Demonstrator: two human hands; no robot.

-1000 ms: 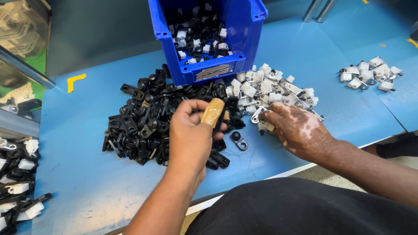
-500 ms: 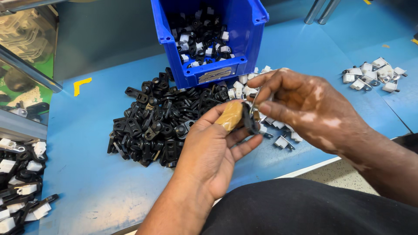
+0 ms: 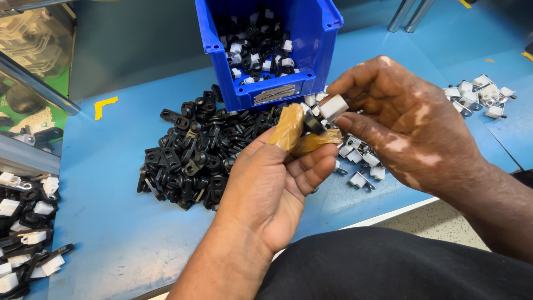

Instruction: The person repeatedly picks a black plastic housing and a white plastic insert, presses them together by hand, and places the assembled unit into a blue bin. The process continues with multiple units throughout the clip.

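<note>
Camera spot: on the person's head, high above the blue table (image 3: 111,244).
Facing: down and forward, across the person's dark lap toward the blue bin (image 3: 266,50) at the far side.
How near: very close to the left hand (image 3: 272,189) and right hand (image 3: 405,128), which fill the middle.
Edges: the black pile (image 3: 194,150) sits mid-left; a white pile (image 3: 480,97) sits far right; the left edge cuts off more parts, perhaps in a tray.
Other views: only this one view, so nothing is shared.
</note>
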